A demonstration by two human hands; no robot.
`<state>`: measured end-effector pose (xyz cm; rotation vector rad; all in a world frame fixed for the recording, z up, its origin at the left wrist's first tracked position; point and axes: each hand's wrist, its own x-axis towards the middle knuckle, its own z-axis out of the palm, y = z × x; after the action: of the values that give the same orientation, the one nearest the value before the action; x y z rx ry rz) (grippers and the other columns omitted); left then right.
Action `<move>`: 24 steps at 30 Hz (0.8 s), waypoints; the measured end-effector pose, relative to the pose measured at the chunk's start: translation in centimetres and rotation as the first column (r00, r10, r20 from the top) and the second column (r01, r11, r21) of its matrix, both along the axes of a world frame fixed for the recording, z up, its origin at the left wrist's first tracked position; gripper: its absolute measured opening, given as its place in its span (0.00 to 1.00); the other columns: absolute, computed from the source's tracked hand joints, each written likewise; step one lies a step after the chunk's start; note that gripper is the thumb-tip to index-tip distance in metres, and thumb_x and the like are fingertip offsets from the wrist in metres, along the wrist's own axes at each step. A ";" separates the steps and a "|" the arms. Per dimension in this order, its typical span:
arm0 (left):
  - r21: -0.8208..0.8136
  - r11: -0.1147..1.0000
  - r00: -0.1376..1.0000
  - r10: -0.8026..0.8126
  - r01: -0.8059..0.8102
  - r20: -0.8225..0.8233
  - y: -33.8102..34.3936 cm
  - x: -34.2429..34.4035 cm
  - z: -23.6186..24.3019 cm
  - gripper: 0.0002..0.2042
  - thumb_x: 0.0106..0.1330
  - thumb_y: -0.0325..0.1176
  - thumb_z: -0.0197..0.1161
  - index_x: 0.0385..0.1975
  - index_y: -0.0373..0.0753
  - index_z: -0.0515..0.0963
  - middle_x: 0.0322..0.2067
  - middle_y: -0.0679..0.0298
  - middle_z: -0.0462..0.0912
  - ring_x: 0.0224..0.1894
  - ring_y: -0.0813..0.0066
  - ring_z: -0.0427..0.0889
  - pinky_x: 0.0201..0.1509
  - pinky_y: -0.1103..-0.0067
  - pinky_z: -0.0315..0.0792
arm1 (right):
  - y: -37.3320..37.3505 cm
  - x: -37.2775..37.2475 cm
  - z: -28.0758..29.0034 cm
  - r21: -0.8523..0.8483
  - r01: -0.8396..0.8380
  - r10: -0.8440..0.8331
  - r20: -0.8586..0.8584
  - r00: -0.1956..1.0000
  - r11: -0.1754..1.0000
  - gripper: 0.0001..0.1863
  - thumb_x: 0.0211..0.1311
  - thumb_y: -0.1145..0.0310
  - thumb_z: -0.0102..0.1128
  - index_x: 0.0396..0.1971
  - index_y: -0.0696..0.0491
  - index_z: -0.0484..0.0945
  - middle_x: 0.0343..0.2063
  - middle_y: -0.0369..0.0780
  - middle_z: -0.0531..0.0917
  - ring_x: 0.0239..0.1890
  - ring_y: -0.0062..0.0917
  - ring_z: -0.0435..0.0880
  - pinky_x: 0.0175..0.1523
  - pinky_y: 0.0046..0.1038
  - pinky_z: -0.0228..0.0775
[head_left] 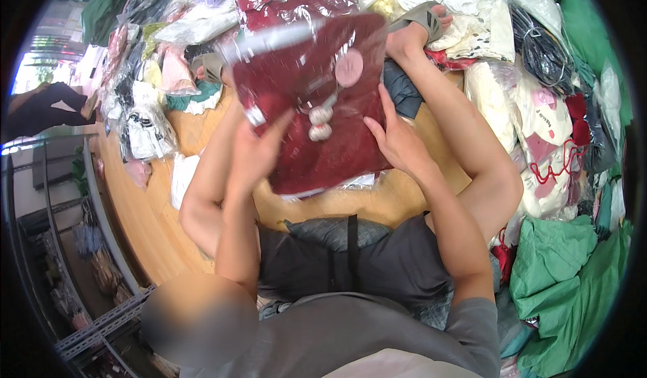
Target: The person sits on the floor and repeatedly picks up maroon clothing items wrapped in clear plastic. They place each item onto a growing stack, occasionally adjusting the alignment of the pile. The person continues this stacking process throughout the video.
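Dark red garment package, glossy in clear plastic, shows me a round pink patch and whitish pompoms, slightly blurred. I see it raised between two bent legs, the left hand clamped on its left edge and the right hand pinching its right edge, thumb in front. Below is wooden floor; around it I make out heaps of bagged clothes, green cloth at lower right and metal shelving at left.

- The dark red garment is covered by glossy, clear plastic.
- The floor is surfaced with smooth, woodlike boards.
- The rack is built of perforated metal.
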<state>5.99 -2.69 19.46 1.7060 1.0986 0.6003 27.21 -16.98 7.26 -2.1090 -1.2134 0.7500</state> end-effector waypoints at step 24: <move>0.708 0.564 0.790 0.149 0.426 -0.595 17.0 14.2 -9.1 0.50 0.53 0.69 0.71 0.75 0.53 0.63 0.77 0.55 0.57 0.78 0.47 0.54 0.68 0.29 0.52 | -0.3 -0.8 2.0 -0.170 -0.159 0.182 0.133 0.974 0.972 0.40 0.68 0.53 0.64 0.75 0.49 0.59 0.54 0.50 0.76 0.52 0.47 0.83 0.53 0.45 0.79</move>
<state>20.17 14.28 10.40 2.9679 1.1437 0.4872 26.44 -17.25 9.26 -2.2426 -1.4743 0.8010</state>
